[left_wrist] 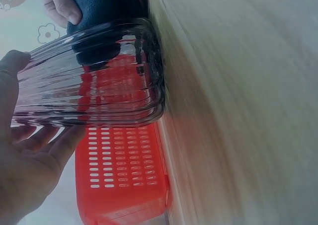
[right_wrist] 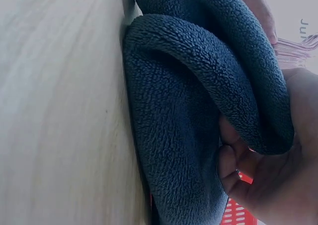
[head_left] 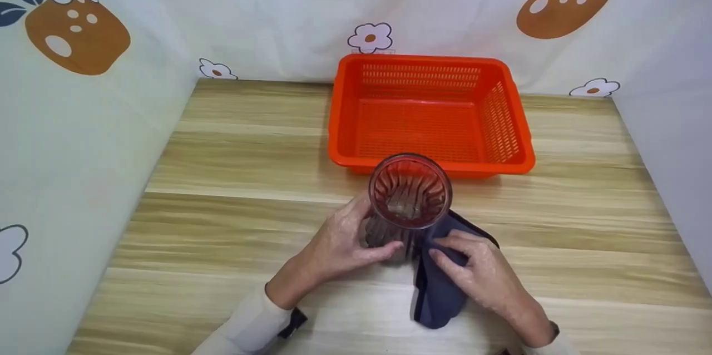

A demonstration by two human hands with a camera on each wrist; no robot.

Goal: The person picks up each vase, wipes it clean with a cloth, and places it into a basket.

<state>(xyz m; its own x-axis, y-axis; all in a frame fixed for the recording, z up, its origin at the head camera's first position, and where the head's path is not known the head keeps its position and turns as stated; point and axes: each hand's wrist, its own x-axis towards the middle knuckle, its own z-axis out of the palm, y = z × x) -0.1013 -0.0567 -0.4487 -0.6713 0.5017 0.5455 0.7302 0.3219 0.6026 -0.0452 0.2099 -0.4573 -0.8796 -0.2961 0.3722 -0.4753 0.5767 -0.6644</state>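
Observation:
A clear ribbed glass vase (head_left: 409, 193) stands upright in front of the basket, its wide mouth facing the head camera. My left hand (head_left: 342, 241) grips its left side, thumb across the near side and fingers round the far side. In the left wrist view, the base of the vase (left_wrist: 114, 81) is at or very close to the tabletop; contact cannot be told. Just right of the vase, my right hand (head_left: 489, 271) holds a dark grey-blue towel (head_left: 442, 296) between thumb and fingers. The towel (right_wrist: 169, 106) looks thick and fluffy, folded over and lying partly on the table.
An orange-red plastic basket (head_left: 417, 127) with slotted walls sits behind the vase, near the back wall. The wood-grain table (head_left: 233, 166) extends to both sides. Printed cloth walls (head_left: 267, 26) enclose the back, left and right.

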